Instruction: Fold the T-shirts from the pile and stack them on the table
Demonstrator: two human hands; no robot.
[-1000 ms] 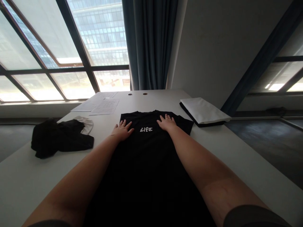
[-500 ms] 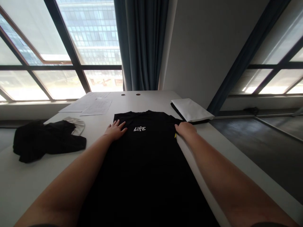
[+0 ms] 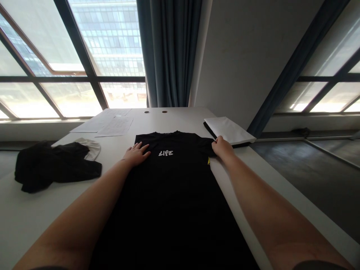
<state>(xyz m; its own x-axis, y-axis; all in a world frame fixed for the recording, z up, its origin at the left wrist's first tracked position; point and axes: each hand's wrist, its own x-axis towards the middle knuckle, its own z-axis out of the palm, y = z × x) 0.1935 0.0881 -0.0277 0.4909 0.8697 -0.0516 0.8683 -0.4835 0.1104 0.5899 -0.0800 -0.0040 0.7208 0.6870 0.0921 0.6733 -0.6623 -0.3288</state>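
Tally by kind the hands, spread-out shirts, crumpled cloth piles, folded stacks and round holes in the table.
Hands: 2, left hand and right hand
Spread-out shirt: 1
Crumpled cloth pile: 1
Folded stack: 1
Round holes: 2
Total: 7

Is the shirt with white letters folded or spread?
Spread out: the shirt lies flat on the table, collar and print showing; its bottom isn't in view.

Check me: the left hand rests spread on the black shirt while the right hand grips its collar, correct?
Not quite: the gripped part is wrong. In the head view, the right hand grips the sleeve of the black shirt; the left hand is as you say.
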